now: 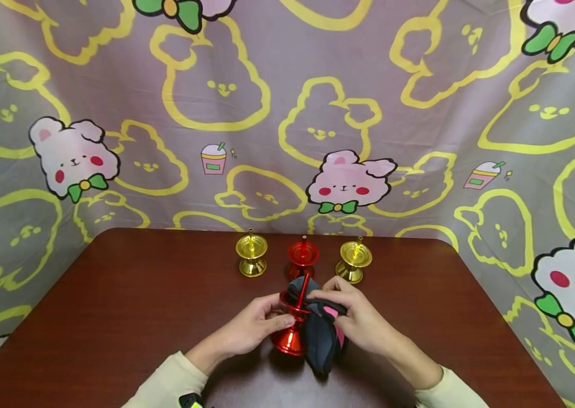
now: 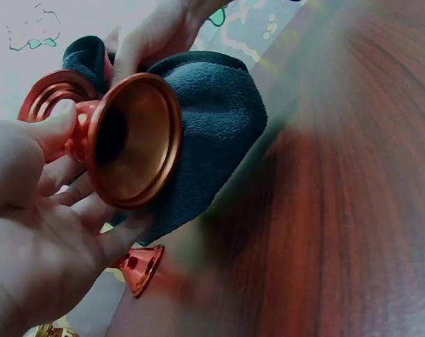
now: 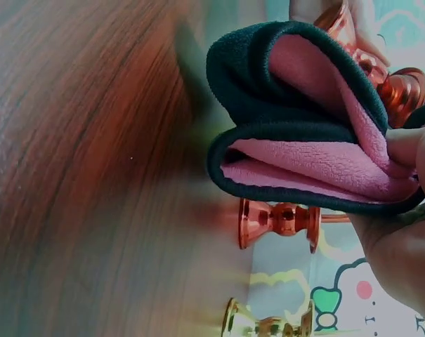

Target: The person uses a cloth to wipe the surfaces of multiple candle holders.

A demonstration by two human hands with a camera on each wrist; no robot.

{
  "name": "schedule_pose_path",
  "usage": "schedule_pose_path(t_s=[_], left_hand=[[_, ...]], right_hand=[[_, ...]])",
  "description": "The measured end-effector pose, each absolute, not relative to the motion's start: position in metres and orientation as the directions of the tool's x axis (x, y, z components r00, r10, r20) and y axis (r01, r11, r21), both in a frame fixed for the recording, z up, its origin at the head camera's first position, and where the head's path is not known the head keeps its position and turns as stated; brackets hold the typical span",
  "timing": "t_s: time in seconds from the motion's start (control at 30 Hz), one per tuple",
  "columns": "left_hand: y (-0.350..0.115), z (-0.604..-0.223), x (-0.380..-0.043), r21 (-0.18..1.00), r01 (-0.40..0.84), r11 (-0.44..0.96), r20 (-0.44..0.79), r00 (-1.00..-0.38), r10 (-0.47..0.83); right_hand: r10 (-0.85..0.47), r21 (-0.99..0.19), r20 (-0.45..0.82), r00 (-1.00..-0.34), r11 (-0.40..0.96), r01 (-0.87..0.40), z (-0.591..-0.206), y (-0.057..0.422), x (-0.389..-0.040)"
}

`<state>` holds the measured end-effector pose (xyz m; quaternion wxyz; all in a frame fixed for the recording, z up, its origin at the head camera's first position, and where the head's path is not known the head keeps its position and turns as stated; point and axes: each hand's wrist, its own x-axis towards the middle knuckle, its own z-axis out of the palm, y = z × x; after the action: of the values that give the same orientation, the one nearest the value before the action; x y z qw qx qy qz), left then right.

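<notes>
My left hand (image 1: 248,328) grips a shiny red candle holder (image 1: 289,341) by its narrow middle, lifted off the table and slightly tilted, its thin upright tube pointing up. In the left wrist view the hollow underside of its base (image 2: 152,144) shows, with thumb and fingers around the stem. A dark grey cloth with a pink side (image 1: 320,343) is bunched in my right hand (image 1: 363,320), against the right side of the holder. The right wrist view shows the cloth's pink folds (image 3: 310,165) pinched between thumb and fingers; part of the holder is hidden behind it.
Along the back of the brown wooden table (image 1: 165,283) stand a gold candle holder (image 1: 252,266), a second red one (image 1: 301,255) and another gold one (image 1: 350,272). A patterned fabric backdrop (image 1: 267,141) hangs behind the table and at its sides.
</notes>
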<state>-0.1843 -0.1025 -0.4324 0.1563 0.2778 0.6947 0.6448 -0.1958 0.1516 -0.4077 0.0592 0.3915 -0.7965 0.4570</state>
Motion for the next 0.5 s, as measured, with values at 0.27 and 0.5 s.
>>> schedule_pose_path(t_s=[0.27, 0.5], left_hand=[[-0.096, -0.432, -0.183, 0.967, 0.255, 0.02, 0.206, -0.823, 0.53], [-0.089, -0.434, -0.182, 0.964, 0.259, 0.068, 0.201, -0.868, 0.455]], right_hand=[[-0.553, -0.597, 0.517, -0.653, 0.314, -0.738, -0.402, 0.15, -0.191], [-0.522, -0.566, 0.509, -0.684, 0.395, -0.723, -0.403, 0.147, -0.187]])
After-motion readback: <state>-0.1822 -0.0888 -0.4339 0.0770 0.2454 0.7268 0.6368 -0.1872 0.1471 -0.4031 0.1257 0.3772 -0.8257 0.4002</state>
